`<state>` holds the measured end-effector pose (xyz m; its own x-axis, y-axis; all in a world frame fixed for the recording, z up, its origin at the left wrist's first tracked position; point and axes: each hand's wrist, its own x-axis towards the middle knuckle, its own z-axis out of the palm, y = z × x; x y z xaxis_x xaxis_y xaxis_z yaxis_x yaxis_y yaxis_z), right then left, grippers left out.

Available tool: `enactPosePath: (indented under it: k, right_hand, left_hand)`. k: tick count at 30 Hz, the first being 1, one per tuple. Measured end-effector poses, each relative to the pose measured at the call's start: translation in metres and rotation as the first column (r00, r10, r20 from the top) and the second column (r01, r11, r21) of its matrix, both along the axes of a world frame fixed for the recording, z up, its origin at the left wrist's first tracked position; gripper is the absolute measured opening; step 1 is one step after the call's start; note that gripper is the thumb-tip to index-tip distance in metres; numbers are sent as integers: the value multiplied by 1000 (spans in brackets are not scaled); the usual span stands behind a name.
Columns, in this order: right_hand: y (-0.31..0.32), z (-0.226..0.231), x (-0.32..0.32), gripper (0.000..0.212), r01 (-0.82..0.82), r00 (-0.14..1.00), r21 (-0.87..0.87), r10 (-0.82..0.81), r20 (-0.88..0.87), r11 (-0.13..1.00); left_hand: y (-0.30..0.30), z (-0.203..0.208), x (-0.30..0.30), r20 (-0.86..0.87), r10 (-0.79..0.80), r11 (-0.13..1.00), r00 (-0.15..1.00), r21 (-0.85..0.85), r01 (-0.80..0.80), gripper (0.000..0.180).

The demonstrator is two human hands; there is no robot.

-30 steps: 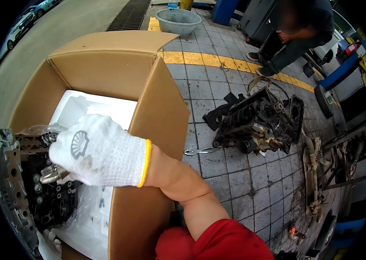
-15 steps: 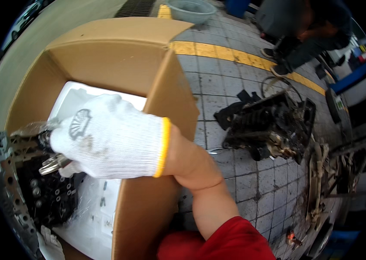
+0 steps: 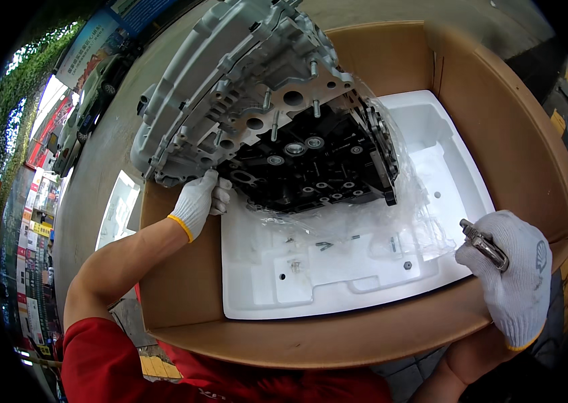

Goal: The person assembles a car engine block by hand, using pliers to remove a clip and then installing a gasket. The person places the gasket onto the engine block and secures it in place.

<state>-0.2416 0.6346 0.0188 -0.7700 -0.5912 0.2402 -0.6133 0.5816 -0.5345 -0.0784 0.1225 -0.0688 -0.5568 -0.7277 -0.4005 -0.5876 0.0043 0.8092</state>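
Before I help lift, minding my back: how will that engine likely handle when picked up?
The engine is probably heavy, looking bulky and largely metal. It should feel stiff, being solid and blocky. Its projecting studs might snag.

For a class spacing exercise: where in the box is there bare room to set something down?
The white foam tray looks bare at its near-left corner, against the cardboard box, and along its right edge, beyond the right hand, between plastic film and box wall. Mid-tray is crowded with film and small parts, the engine behind.
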Motion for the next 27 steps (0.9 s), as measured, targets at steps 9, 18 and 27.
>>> enactPosePath:
  k: [9,18,27]
  right_hand:
    - [8,0,-2,35,51,971,4,-49,-233,999]
    - [23,-50,-15,48,-8,869,-139,-62,-490,990]
    - [12,-56,-17,43,-109,892,-207,3,-453,972]
  left_hand:
    - [-37,-13,-6,-211,100,889,972,458,8,48]
    - [-3,9,-24,-240,183,780,953,626,8,44]
    - [-52,-13,-12,-243,29,901,970,426,80,31]
